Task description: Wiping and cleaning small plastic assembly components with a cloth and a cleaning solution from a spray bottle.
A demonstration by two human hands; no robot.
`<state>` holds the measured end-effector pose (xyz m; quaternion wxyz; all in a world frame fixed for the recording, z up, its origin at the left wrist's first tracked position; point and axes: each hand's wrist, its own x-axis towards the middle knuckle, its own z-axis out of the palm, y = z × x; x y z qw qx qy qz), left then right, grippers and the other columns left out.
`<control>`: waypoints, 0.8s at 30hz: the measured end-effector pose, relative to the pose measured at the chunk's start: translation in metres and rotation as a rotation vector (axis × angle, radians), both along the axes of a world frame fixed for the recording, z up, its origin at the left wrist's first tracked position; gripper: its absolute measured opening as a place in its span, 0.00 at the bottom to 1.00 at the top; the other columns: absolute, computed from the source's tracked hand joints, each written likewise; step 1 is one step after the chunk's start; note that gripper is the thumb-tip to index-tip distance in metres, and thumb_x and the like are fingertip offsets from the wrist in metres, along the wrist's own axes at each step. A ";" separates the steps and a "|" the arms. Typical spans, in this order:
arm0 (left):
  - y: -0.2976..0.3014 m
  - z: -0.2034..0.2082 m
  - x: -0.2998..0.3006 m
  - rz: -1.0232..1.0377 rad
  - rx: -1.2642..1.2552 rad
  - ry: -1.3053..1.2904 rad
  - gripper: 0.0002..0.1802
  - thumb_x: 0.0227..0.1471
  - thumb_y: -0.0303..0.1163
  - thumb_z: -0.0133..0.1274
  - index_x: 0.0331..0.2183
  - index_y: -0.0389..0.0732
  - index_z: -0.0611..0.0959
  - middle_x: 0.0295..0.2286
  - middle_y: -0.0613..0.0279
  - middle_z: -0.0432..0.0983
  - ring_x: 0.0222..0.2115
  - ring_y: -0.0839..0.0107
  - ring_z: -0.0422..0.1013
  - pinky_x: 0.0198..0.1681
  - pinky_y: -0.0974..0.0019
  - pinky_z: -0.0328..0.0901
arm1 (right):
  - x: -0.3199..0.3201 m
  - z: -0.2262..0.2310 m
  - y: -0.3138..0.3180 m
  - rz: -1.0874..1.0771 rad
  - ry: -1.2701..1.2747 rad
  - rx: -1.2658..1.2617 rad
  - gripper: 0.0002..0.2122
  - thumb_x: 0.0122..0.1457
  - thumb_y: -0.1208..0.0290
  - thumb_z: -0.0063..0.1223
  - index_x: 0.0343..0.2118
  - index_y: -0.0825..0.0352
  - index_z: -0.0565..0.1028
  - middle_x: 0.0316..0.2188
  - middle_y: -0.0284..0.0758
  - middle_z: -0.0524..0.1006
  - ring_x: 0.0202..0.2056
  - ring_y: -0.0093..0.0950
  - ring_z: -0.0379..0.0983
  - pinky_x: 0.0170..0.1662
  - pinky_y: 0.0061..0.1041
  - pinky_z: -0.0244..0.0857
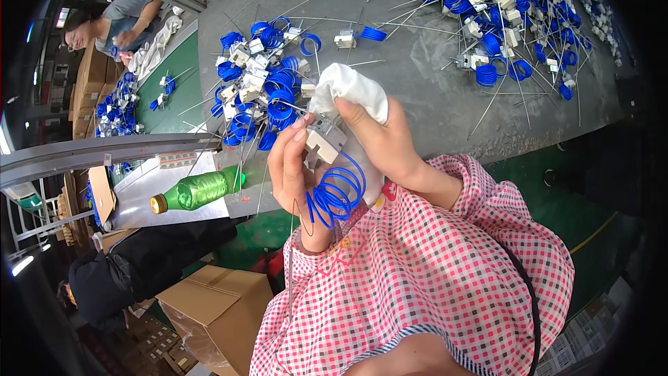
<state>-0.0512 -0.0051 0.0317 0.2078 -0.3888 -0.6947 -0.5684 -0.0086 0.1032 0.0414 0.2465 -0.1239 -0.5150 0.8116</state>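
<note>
My left hand (292,167) is closed on a thermostat (325,142), a small white and metal block, held upright between the fingertips and thumb in front of my chest. From the block hangs a loose coil of blue tube (337,195), and a thin bare wire end trails down past my left wrist. Pressed against the upper side of the block is a folded white cloth (351,89), pinched in my right hand (390,143) with the thumb on top. The cloth hides part of the block and some of my right fingers.
A pile of similar thermostats (259,87) lies just beyond my left hand, and a larger heap (504,21) covers the far right of the grey table (417,63). A green bottle (198,189) lies left. Below stands a cardboard box (219,303). Another person (129,21) works far left.
</note>
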 end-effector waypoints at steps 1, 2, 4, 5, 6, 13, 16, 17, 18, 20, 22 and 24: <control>0.001 0.000 0.000 -0.003 0.007 0.005 0.19 0.40 0.21 0.49 0.40 0.35 0.70 0.39 0.50 0.65 0.39 0.59 0.67 0.40 0.64 0.63 | 0.000 0.002 0.002 0.041 0.002 -0.055 0.12 0.53 0.71 0.46 0.39 0.70 0.69 0.33 0.31 0.72 0.35 0.17 0.67 0.37 0.16 0.60; 0.001 0.000 -0.001 -0.003 0.008 0.005 0.19 0.40 0.21 0.49 0.40 0.35 0.70 0.39 0.50 0.65 0.39 0.59 0.67 0.40 0.64 0.63 | -0.001 0.004 0.003 0.082 0.004 -0.110 0.12 0.53 0.71 0.46 0.39 0.70 0.69 0.33 0.30 0.72 0.35 0.17 0.67 0.38 0.16 0.60; -0.001 0.001 -0.002 -0.024 0.039 -0.007 0.19 0.41 0.22 0.49 0.40 0.35 0.70 0.39 0.50 0.65 0.38 0.58 0.67 0.41 0.63 0.63 | -0.004 0.005 0.007 0.135 0.015 -0.163 0.12 0.53 0.71 0.46 0.39 0.70 0.68 0.33 0.30 0.72 0.35 0.17 0.67 0.38 0.16 0.60; -0.001 0.001 -0.002 -0.025 0.039 -0.007 0.19 0.41 0.22 0.49 0.40 0.35 0.70 0.39 0.50 0.65 0.38 0.58 0.67 0.41 0.63 0.63 | -0.005 0.006 0.007 0.190 0.027 -0.217 0.11 0.53 0.71 0.46 0.39 0.70 0.68 0.33 0.30 0.72 0.35 0.16 0.66 0.38 0.16 0.60; -0.002 0.001 -0.002 -0.020 -0.001 0.038 0.19 0.42 0.23 0.49 0.41 0.35 0.70 0.39 0.50 0.65 0.39 0.58 0.67 0.41 0.63 0.63 | -0.005 0.006 0.007 0.190 0.026 -0.217 0.11 0.53 0.71 0.46 0.39 0.70 0.68 0.33 0.30 0.72 0.35 0.16 0.66 0.38 0.16 0.60; -0.004 -0.001 -0.002 -0.071 -0.021 0.028 0.19 0.45 0.27 0.48 0.42 0.35 0.69 0.40 0.48 0.63 0.39 0.58 0.66 0.42 0.62 0.62 | -0.003 0.003 0.004 0.161 0.001 -0.187 0.12 0.54 0.71 0.45 0.40 0.71 0.69 0.33 0.31 0.72 0.35 0.17 0.66 0.38 0.17 0.60; -0.005 -0.004 -0.004 -0.069 0.027 0.025 0.20 0.45 0.29 0.49 0.43 0.36 0.68 0.40 0.48 0.63 0.39 0.57 0.66 0.42 0.61 0.62 | -0.002 0.004 0.005 0.088 -0.014 -0.033 0.12 0.54 0.70 0.45 0.39 0.71 0.69 0.32 0.31 0.73 0.35 0.17 0.67 0.37 0.17 0.60; -0.005 -0.004 -0.004 -0.069 0.027 0.026 0.20 0.45 0.29 0.49 0.43 0.36 0.68 0.40 0.48 0.63 0.39 0.57 0.66 0.42 0.61 0.62 | -0.001 0.006 0.006 0.082 0.003 -0.012 0.12 0.54 0.70 0.45 0.39 0.72 0.69 0.32 0.31 0.73 0.34 0.17 0.67 0.37 0.17 0.60; -0.005 -0.003 -0.004 -0.094 0.052 0.020 0.20 0.45 0.29 0.49 0.43 0.36 0.67 0.40 0.48 0.63 0.39 0.56 0.66 0.42 0.60 0.62 | 0.000 0.007 0.007 0.083 0.004 -0.012 0.12 0.54 0.70 0.45 0.39 0.72 0.69 0.32 0.31 0.73 0.34 0.17 0.67 0.37 0.17 0.60; -0.006 -0.002 -0.003 -0.118 0.077 0.016 0.21 0.45 0.29 0.49 0.43 0.37 0.67 0.40 0.48 0.63 0.39 0.56 0.66 0.42 0.60 0.62 | 0.001 0.010 0.009 0.160 0.011 -0.116 0.13 0.54 0.70 0.45 0.39 0.72 0.69 0.32 0.32 0.73 0.35 0.18 0.67 0.37 0.16 0.60; -0.004 -0.003 -0.002 -0.126 0.089 -0.009 0.21 0.44 0.29 0.50 0.42 0.36 0.67 0.40 0.48 0.63 0.39 0.55 0.66 0.42 0.59 0.62 | 0.002 0.011 0.012 0.191 0.019 -0.212 0.13 0.53 0.70 0.45 0.39 0.72 0.69 0.32 0.31 0.73 0.35 0.17 0.67 0.37 0.16 0.60; -0.005 0.000 -0.003 -0.152 0.087 -0.014 0.20 0.44 0.29 0.50 0.42 0.36 0.67 0.40 0.48 0.63 0.39 0.54 0.66 0.42 0.59 0.63 | 0.004 0.012 0.016 0.224 0.029 -0.309 0.12 0.53 0.70 0.46 0.39 0.71 0.69 0.32 0.31 0.73 0.35 0.17 0.67 0.37 0.16 0.60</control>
